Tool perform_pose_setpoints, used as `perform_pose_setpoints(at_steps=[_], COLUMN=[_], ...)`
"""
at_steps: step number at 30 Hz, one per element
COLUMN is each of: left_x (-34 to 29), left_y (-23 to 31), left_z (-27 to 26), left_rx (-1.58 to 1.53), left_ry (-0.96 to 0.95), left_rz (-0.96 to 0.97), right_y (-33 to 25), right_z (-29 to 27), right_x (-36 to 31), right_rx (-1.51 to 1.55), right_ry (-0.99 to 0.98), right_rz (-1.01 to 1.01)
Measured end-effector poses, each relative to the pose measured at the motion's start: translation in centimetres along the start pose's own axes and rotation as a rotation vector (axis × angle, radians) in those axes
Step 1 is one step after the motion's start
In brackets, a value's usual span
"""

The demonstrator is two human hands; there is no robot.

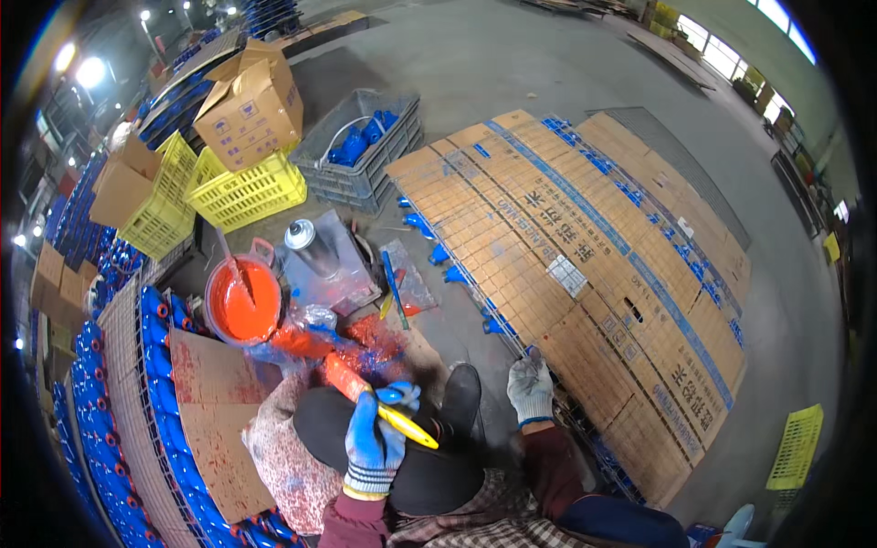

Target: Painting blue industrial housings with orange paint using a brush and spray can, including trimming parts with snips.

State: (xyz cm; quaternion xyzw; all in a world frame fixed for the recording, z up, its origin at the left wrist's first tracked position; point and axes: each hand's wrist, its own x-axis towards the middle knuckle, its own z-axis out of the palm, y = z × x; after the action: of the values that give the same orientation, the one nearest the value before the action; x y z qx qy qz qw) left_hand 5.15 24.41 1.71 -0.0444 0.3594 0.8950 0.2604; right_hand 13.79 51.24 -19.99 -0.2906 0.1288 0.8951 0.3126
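Note:
My left hand (376,438), in a blue-stained knit glove, is closed around a paintbrush (407,426) with a yellow handle. The brush's head is coated in orange-red paint and points up and left, toward the paint bucket (239,301). A stick stands in the red paint there. My right hand (530,388), in a grey-white glove, is closed on the near left edge of a wire rack (523,343). Printed cardboard (585,315) lies over this rack, and blue glossy pieces (440,254) stick out beneath its edge.
Left of me, several blue pieces (163,365) line another rack, with a paint-spotted cardboard sheet (219,411) on it. A spray can (300,236) stands beyond the bucket. Farther off are yellow crates (247,196), a grey crate (365,187) and a cardboard box (251,110).

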Motion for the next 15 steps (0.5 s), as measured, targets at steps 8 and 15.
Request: perform_pose_setpoints(at_steps=[8, 15], left_x=[0.9, 1.3], left_y=[0.0, -0.8], left_z=[0.8, 0.6], left_rx=[-0.004, 0.029], left_ry=[0.036, 0.001], left_rz=[-0.079, -0.093], right_y=[0.7, -1.6], right_z=[1.6, 5.7], right_x=[-0.3, -6.0], right_rx=[0.089, 0.073], right_ry=[0.072, -0.310], right_rz=[-0.014, -0.017])
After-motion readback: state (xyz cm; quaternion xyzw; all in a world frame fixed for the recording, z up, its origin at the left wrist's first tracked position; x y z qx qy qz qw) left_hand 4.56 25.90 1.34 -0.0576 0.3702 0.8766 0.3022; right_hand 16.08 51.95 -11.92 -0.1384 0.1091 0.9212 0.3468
